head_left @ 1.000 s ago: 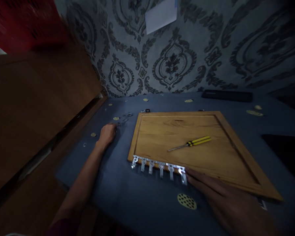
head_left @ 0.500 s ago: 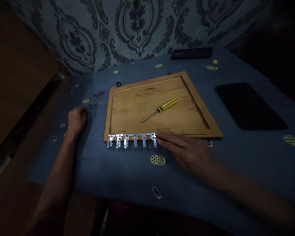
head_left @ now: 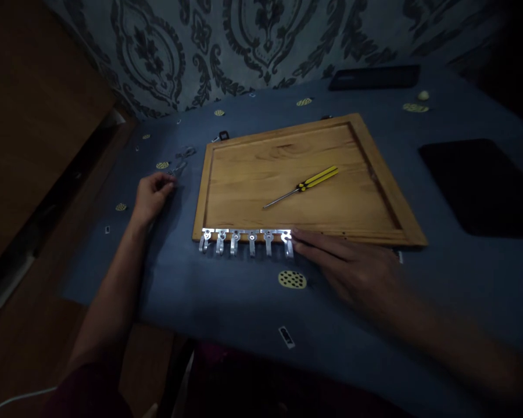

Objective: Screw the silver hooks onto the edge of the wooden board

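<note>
head view: left hand [head_left: 151, 197] near small shiny items [head_left: 186, 152], fingertips drawn together; cannot tell if anything pinched. metal hook strip [head_left: 244, 234] on wooden panel's [head_left: 248, 174] near edge, hooks overhanging, likely for clearance. screwdriver [head_left: 304, 185] on panel. right hand [head_left: 359, 270], fingers extended, touching strip's end, perhaps steadying; thumb hidden, grip unclear.

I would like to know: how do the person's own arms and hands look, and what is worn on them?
The left hand and the right hand are ungloved, and no watch shows at either wrist. A dark maroon sleeve covers the upper part of the left arm, leaving its forearm uncovered. No sleeve shows on the right arm, which blurs into shadow.
</note>
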The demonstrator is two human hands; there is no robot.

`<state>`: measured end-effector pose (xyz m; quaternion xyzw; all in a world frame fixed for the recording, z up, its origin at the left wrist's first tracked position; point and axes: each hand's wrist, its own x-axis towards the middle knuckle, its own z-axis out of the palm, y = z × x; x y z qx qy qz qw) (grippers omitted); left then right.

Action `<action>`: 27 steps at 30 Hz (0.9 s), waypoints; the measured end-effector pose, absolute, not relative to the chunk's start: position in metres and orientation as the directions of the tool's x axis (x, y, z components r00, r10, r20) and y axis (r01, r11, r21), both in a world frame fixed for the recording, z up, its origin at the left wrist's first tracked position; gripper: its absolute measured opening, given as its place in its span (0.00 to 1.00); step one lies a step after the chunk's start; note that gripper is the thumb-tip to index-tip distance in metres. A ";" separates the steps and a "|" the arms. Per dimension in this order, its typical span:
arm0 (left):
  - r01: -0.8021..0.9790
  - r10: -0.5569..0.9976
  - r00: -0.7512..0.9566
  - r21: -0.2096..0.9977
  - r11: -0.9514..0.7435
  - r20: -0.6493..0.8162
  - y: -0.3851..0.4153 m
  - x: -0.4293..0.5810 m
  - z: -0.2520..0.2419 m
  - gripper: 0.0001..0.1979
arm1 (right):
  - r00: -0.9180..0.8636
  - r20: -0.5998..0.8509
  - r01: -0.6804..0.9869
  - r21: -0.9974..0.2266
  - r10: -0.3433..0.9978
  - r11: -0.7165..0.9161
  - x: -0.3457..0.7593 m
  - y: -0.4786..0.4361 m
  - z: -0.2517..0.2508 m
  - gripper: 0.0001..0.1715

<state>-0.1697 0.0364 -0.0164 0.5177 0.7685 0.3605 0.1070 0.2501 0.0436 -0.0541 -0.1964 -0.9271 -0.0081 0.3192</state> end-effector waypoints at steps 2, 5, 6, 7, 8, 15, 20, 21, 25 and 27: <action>0.648 0.878 -0.442 0.743 0.169 0.185 0.038 -0.164 -0.014 0.09 | -0.717 0.606 0.357 -0.108 0.346 0.928 0.250 0.044 -0.055 0.22; 0.540 0.888 -0.433 0.833 0.118 0.155 0.038 -0.155 -0.011 0.08 | -0.718 0.609 0.355 -0.096 0.337 0.930 0.250 0.043 -0.054 0.21; 0.506 0.891 -0.428 0.857 0.101 0.148 0.038 -0.152 -0.010 0.08 | -0.718 0.609 0.354 -0.095 0.335 0.930 0.250 0.043 -0.053 0.20; 0.474 0.894 -0.424 0.877 0.084 0.144 0.038 -0.149 -0.009 0.09 | -0.718 0.611 0.352 -0.093 0.333 0.931 0.250 0.043 -0.053 0.20; 0.443 0.896 -0.421 0.894 0.068 0.140 0.038 -0.146 -0.008 0.09 | -0.719 0.612 0.351 -0.090 0.329 0.932 0.250 0.043 -0.052 0.20; 0.283 0.928 -0.355 0.959 -0.004 0.108 0.035 -0.124 0.002 0.12 | -0.731 0.587 0.364 -0.097 0.348 0.926 0.249 0.044 -0.054 0.22; 0.231 0.966 -0.250 0.973 -0.014 0.073 0.035 -0.103 0.015 0.13 | -0.727 0.582 0.371 -0.114 0.365 0.922 0.250 0.043 -0.054 0.21; 0.219 0.977 -0.206 0.976 -0.016 0.062 0.035 -0.097 0.018 0.13 | -0.729 0.580 0.369 -0.115 0.364 0.922 0.250 0.043 -0.054 0.21; 0.234 0.999 0.010 0.971 -0.042 0.041 0.037 -0.071 0.031 0.11 | -0.735 0.568 0.365 -0.128 0.370 0.922 0.250 0.042 -0.051 0.22; 0.279 0.992 0.120 0.958 -0.062 0.029 0.039 -0.056 0.037 0.09 | -0.733 0.568 0.368 -0.131 0.374 0.921 0.249 0.042 -0.050 0.21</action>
